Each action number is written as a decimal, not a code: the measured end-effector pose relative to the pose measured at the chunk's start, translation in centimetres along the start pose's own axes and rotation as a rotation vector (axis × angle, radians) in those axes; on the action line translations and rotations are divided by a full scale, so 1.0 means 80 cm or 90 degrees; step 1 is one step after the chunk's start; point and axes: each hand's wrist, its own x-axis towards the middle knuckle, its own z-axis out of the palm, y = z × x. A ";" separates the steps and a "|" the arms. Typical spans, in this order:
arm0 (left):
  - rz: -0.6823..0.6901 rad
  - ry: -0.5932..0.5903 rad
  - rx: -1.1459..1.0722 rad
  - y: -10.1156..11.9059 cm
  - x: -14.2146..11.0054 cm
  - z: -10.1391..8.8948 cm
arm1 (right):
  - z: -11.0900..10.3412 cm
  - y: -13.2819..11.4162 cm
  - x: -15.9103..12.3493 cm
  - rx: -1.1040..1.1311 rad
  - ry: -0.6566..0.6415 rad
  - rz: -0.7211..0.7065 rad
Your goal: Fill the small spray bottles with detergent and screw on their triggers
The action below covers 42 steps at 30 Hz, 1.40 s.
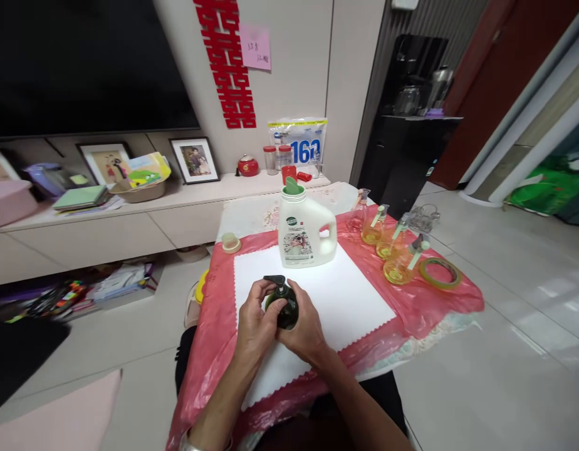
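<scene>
A small dark green pump bottle (pixel 284 308) with a black pump head sits over a white mat (pixel 346 294), held between both hands. My left hand (pixel 252 316) curls round its left side, fingers up at the pump collar. My right hand (pixel 304 326) wraps the bottle's right side and base. Behind it stands a large white detergent jug (pixel 304 230) with a green spout and its cap off. A pale green cap (pixel 231 241) lies at the table's far left.
A red plastic sheet (pixel 425 300) covers the small table. Several glass bottles of yellow liquid (pixel 397 263) and a tape roll (pixel 440 273) sit at the right. A low cabinet (pixel 130 219) with picture frames runs behind. Tiled floor lies right.
</scene>
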 end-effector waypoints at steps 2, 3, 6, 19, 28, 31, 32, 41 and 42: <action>-0.014 -0.025 -0.030 0.001 -0.003 0.006 | -0.011 -0.002 -0.004 -0.004 -0.006 0.000; -0.019 -0.041 -0.050 0.001 -0.005 0.010 | -0.017 -0.004 -0.006 -0.007 -0.007 0.001; -0.004 -0.086 -0.063 0.006 -0.012 0.019 | -0.041 -0.008 -0.006 0.006 0.014 0.039; 0.044 -0.217 0.110 -0.019 -0.048 0.036 | -0.186 0.075 0.029 -0.071 0.211 0.143; 0.058 -0.264 0.129 -0.023 -0.056 0.047 | -0.196 0.101 0.028 -0.048 0.181 0.114; 0.051 -0.277 0.135 -0.025 -0.058 0.048 | -0.196 0.097 0.021 -0.022 0.175 0.130; 0.048 -0.283 0.135 -0.026 -0.059 0.048 | -0.196 0.095 0.018 -0.017 0.176 0.143; -0.005 -0.299 0.138 -0.023 -0.062 0.053 | -0.201 0.063 -0.038 0.056 0.311 0.270; -0.017 -0.291 0.143 -0.022 -0.063 0.055 | -0.198 0.058 -0.046 0.071 0.320 0.268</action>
